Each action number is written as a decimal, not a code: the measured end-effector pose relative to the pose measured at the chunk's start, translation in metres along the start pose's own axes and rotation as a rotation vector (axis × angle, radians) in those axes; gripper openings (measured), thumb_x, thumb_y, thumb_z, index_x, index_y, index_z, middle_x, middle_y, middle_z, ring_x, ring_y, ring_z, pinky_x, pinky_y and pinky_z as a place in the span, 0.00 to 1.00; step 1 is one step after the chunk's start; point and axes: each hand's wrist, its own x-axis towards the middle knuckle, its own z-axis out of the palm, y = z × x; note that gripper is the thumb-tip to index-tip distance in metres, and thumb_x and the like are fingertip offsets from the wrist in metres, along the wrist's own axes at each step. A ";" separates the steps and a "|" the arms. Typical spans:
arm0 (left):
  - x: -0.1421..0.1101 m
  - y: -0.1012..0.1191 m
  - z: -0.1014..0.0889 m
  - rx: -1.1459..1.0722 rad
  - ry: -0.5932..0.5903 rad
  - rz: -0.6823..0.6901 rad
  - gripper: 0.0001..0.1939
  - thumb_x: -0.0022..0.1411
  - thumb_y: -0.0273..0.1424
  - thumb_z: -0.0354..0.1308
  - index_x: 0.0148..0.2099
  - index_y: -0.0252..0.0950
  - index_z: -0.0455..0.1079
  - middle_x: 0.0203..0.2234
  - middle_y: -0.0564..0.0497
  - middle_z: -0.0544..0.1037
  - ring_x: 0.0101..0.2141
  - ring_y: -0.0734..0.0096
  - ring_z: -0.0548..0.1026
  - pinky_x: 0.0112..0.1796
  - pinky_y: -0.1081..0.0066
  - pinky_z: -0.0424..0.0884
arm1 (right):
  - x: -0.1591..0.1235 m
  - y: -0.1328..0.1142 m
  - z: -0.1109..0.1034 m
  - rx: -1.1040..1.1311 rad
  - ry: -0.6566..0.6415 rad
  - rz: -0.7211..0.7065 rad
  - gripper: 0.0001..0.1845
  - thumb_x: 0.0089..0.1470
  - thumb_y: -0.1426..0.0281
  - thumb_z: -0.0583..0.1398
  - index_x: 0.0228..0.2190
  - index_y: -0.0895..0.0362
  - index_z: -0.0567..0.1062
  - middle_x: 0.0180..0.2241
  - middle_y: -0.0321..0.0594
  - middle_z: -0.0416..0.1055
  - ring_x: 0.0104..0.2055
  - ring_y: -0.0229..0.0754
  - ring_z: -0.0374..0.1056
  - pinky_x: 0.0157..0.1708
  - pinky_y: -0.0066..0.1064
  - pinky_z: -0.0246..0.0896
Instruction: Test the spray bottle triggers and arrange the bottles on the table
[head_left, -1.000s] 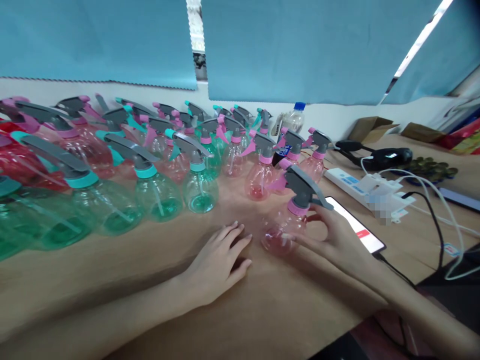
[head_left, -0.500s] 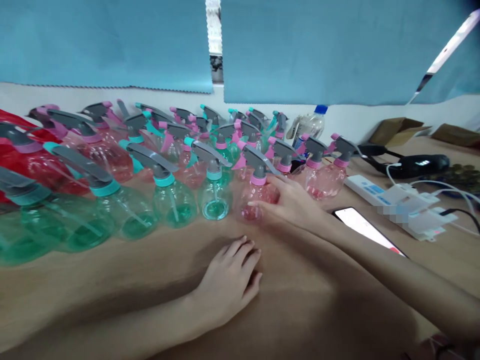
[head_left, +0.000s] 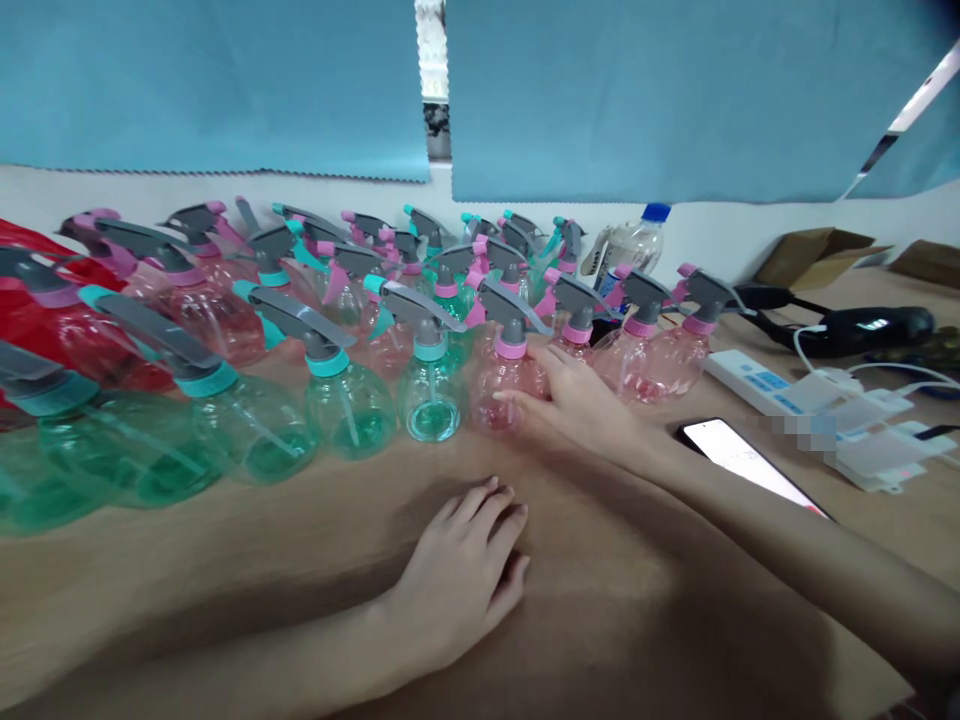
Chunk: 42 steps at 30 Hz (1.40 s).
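Observation:
My right hand point(head_left: 574, 400) is wrapped around the body of a pink spray bottle point(head_left: 501, 380) with a grey trigger and pink collar. The bottle stands upright on the wooden table point(head_left: 300, 560), at the right end of the front row beside a green spray bottle point(head_left: 429, 385). My left hand point(head_left: 469, 570) lies flat on the table nearer to me, fingers stretched out, holding nothing.
Several pink and green spray bottles point(head_left: 225, 320) fill the back and left of the table. A lit phone point(head_left: 750, 465) lies to the right, with a white power strip point(head_left: 787, 395) and cables behind it. A clear water bottle point(head_left: 626, 245) and cardboard boxes point(head_left: 814, 255) stand at the back.
My right hand carried the pink bottle from near the phone leftward and away from me, and set it next to the green bottle in the front row. My left hand stayed flat on the table.

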 end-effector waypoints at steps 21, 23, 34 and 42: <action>-0.001 0.000 0.000 0.004 -0.021 -0.002 0.17 0.63 0.31 0.51 0.53 0.31 0.68 0.48 0.42 0.74 0.53 0.53 0.67 0.49 0.55 0.68 | 0.005 0.004 0.000 0.056 0.008 -0.009 0.36 0.53 0.53 0.59 0.57 0.62 0.62 0.56 0.53 0.66 0.58 0.54 0.62 0.55 0.47 0.58; -0.001 0.000 -0.001 0.003 -0.024 -0.004 0.17 0.63 0.31 0.51 0.53 0.31 0.68 0.49 0.42 0.73 0.53 0.53 0.67 0.49 0.55 0.68 | 0.002 0.005 -0.001 0.056 0.025 -0.014 0.38 0.52 0.52 0.59 0.58 0.60 0.60 0.57 0.53 0.64 0.59 0.56 0.60 0.55 0.50 0.58; 0.000 -0.001 0.001 0.003 0.016 0.004 0.16 0.63 0.30 0.50 0.52 0.33 0.67 0.48 0.42 0.74 0.52 0.54 0.68 0.49 0.56 0.69 | -0.047 0.037 -0.048 0.039 0.209 0.191 0.15 0.55 0.58 0.58 0.39 0.55 0.73 0.37 0.41 0.76 0.22 0.38 0.65 0.26 0.36 0.63; 0.002 -0.001 0.001 0.029 0.042 0.021 0.15 0.63 0.29 0.50 0.51 0.33 0.68 0.47 0.41 0.74 0.51 0.54 0.69 0.47 0.56 0.70 | -0.029 0.053 -0.031 0.056 0.209 0.263 0.37 0.49 0.48 0.59 0.51 0.61 0.66 0.52 0.55 0.69 0.41 0.53 0.72 0.38 0.45 0.66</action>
